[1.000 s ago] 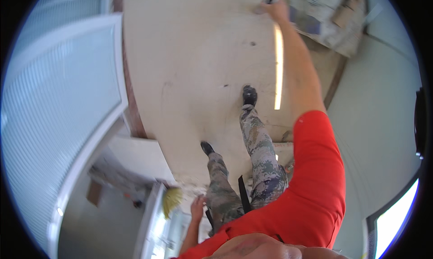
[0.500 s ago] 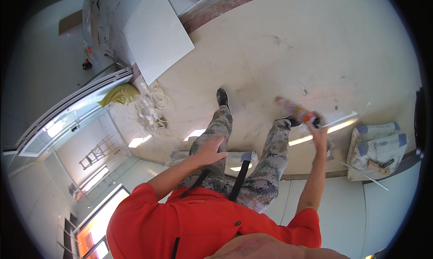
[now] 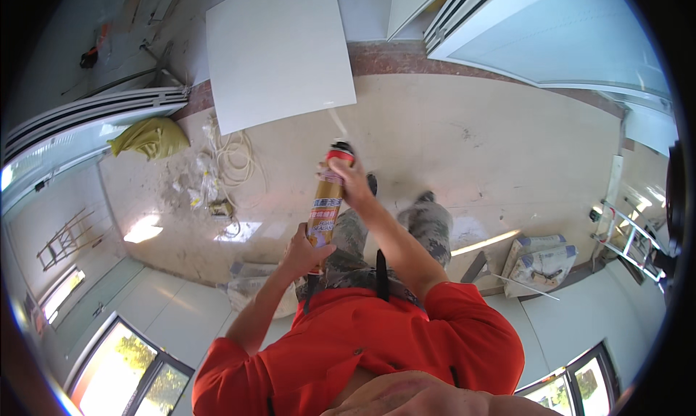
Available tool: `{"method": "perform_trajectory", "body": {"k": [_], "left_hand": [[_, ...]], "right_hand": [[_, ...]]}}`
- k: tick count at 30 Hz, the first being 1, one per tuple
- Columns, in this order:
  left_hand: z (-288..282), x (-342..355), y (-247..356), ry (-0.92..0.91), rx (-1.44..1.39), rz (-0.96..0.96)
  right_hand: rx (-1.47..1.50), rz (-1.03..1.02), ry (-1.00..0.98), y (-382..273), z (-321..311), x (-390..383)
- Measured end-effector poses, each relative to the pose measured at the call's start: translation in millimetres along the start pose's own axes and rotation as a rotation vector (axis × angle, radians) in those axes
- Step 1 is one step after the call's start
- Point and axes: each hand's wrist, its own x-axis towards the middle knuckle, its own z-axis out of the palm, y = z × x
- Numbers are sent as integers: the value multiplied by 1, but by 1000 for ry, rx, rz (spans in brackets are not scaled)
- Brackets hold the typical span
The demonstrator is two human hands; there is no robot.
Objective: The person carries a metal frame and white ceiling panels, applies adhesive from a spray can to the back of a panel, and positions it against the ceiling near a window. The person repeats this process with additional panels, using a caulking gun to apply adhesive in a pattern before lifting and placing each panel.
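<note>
In the head view, we see a tall gold cylindrical can with a red and black top [image 3: 325, 204] in front of the body, its top pointing away from us. The right hand [image 3: 351, 183] has its grip closed around the upper part, just below the red band. The left hand [image 3: 300, 255] has its grip curled around the lower end, with the thumb lying across it. Beyond the can we notice a flat white rectangular panel [image 3: 282, 53]. To the left, on the beige floor [image 3: 493, 155], we find a yellow-green fabric sack [image 3: 151, 138] near a coil of whitish cable [image 3: 233, 155].
</note>
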Motion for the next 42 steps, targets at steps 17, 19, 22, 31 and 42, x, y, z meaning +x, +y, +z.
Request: {"method": "perform_trajectory", "body": {"k": [17, 19, 22, 31, 42], "left_hand": [[-289, 169, -5, -260, -939, 138], [-303, 191, -5, -105, -901, 93], [-346, 222, -17, -214, -1227, 10], [-444, 347, -143, -406, -1188, 179], [-495, 422, -333, 6, 78, 112]], "right_hand": [[-465, 272, -144, 79, 256, 281], [-490, 245, -139, 101, 285, 311], [-512, 250, -127, 123, 313, 358], [-449, 232, -80, 208, 337, 532], [-713, 1, -229, 263, 490, 907]]}}
